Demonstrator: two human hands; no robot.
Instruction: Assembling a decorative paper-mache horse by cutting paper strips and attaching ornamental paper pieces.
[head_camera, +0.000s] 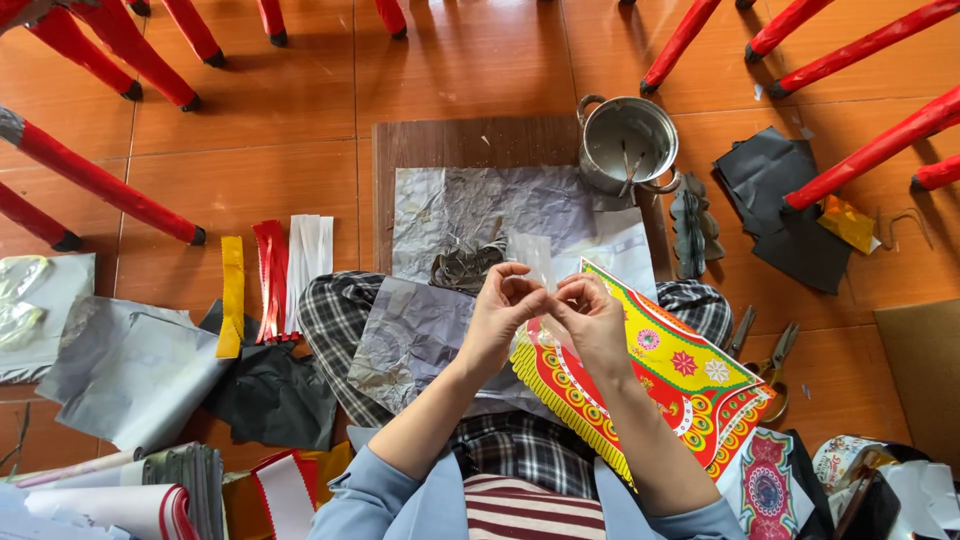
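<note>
Closest to the camera, over a lap in checked trousers, the left hand (503, 305) and the right hand (588, 312) meet fingertip to fingertip, both pinched narrow on a small strip of clear film (535, 258) that stands up between them, just above the knuckles. The film looks feather-light, limp and slick, likely to curl, cling or crease; it seems best gripped by its edges with the fingertips, as it is here, not by the flat. Under the right wrist lies a stiff, brightly printed paper sheet (690, 385), yellow and red with flower roundels and a scalloped edge, resting across the right thigh. A crumpled sheet of grey-lilac tissue paper (415, 335) covers the left knee, and a larger silvery sheet (470, 205) spreads beyond it on a brown board (450, 140). Scissors (775, 365) lie just right of the printed sheet. To the left, yellow, red and white folded paper strips (270, 280) sit side by side, near grey and black sheets (150, 370). Farther off, a steel pot (628, 140) with sticks inside stands at the board's far right corner, black paper (780, 200) lies well to its right, and red chair legs (100, 180) ring the glossy orange-brown tiled floor (280, 110).
</note>
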